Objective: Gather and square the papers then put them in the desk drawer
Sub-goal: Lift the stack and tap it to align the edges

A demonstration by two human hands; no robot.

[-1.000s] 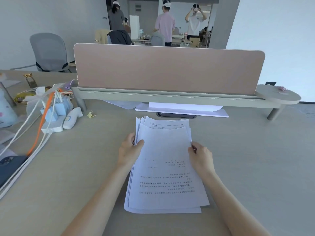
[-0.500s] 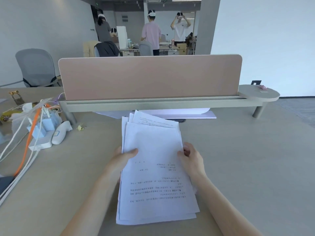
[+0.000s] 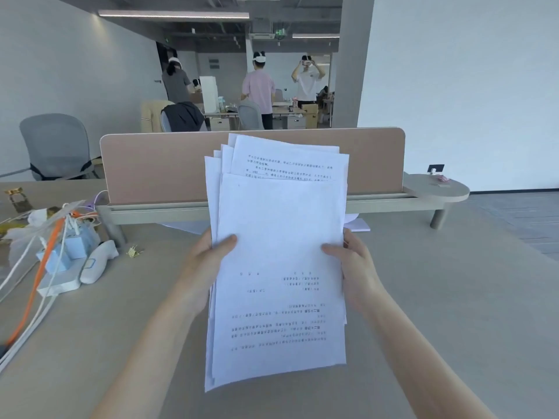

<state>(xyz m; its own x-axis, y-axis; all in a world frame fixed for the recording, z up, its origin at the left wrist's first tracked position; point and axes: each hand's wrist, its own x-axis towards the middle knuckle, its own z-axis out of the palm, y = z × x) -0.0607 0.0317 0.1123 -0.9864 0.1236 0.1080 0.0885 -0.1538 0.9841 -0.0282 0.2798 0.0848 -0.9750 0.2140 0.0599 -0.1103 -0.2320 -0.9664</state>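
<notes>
A stack of white printed papers (image 3: 279, 237) is held up off the desk, tilted toward me, its sheets still fanned unevenly at the top and left. My left hand (image 3: 208, 261) grips the stack's left edge, thumb on the front sheet. My right hand (image 3: 352, 264) grips the right edge the same way. The top sheet's text reads upside down. No desk drawer is in view.
A pink divider panel (image 3: 157, 164) on a grey rail crosses the beige desk (image 3: 438, 297) behind the papers. At left lie a power strip with blue chargers (image 3: 65, 258), white and orange cables, and a binder clip (image 3: 134, 252). More paper (image 3: 360, 226) lies under the rail. People stand far behind.
Both hands have lifted the stack from lying flat on the desk to a raised, tilted position. The camera view has tipped upward.
</notes>
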